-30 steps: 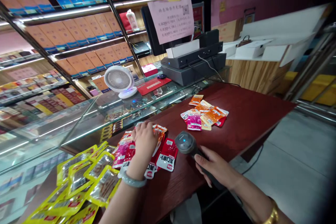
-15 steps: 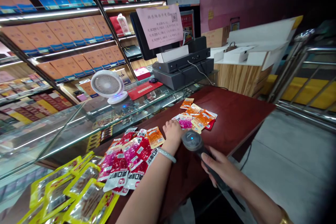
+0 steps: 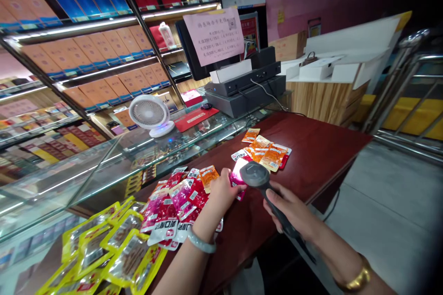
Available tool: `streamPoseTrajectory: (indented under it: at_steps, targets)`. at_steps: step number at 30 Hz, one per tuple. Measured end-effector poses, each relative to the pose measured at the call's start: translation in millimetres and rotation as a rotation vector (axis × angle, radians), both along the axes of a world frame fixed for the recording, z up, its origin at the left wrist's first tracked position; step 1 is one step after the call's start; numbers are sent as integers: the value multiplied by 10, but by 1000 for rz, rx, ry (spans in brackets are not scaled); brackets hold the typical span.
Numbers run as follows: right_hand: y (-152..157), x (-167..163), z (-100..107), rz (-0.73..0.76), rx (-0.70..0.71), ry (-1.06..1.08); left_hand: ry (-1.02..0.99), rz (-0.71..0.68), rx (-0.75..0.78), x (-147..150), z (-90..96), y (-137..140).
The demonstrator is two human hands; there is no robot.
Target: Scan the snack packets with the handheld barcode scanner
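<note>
My right hand (image 3: 289,207) is wrapped round the handle of a dark grey barcode scanner (image 3: 256,174), whose head gives off a bright light. In front of that head, my left hand (image 3: 223,190) pinches a pink snack packet (image 3: 238,179), lit white on its upper part. Under and beside my left forearm lies a heap of red and pink snack packets (image 3: 180,203), with an orange packet (image 3: 209,176) on its far edge. Nearer me on the left are several yellow-edged snack packets (image 3: 128,256). Beyond the scanner sits a smaller group of orange packets (image 3: 273,154).
All this lies on a dark red tabletop (image 3: 321,147) against a glass display counter (image 3: 107,170). A white fan (image 3: 150,113), a monitor with a pink notice (image 3: 216,37) and a dark cash-register unit (image 3: 245,97) stand behind. Metal railings (image 3: 411,101) are at the right.
My left hand has drawn back from the far group and now holds a pink packet under the scanner. The scanner's light has come on. The whole view has shifted slightly.
</note>
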State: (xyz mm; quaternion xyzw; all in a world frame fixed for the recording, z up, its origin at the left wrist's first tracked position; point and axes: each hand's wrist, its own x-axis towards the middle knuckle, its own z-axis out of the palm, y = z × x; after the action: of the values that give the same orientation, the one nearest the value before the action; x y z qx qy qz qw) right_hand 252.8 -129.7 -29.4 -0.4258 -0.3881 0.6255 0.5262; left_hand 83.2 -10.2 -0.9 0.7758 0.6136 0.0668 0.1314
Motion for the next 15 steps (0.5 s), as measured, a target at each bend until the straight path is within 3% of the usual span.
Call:
streamPoseTrajectory:
  at_steps: [7, 12, 15]
  targets:
    - [33, -151, 34, 77, 1, -39, -53, 38, 43, -381, 70, -92]
    - [39, -227, -25, 145, 28, -60, 170, 131, 84, -956, 167, -70]
    - [62, -235, -46, 154, 44, -67, 273, 225, 219, -1146, 138, -77]
